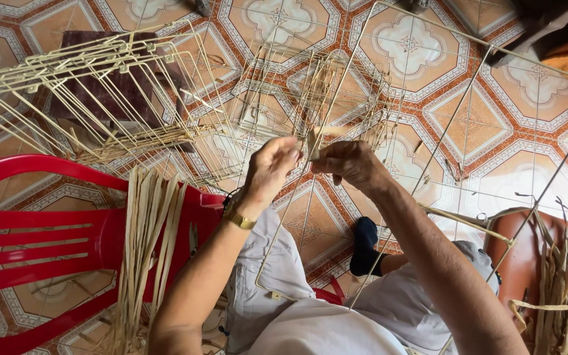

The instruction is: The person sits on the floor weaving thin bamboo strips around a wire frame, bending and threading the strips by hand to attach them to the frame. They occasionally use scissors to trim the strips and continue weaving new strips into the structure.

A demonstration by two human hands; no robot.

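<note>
My left hand [272, 165] and my right hand [352, 163] meet in front of me, both pinching a pale straw strip [315, 137] against a rod of a thin cream wire frame [356, 49]. The strip's end pokes up between my fingertips. The frame's long rods run from my lap up and away across the view. A gold watch [239, 219] sits on my left wrist. My knees in light grey trousers [267, 276] are below the hands, and a dark sock [365, 244] shows between them.
A red plastic chair [41, 243] lies at the left with a bundle of dry straw strips [144, 243] draped over it. Other wire basket frames [87, 92] rest on the patterned tile floor [468, 118]. More dry straw [563, 283] stands at the right beside a brown seat.
</note>
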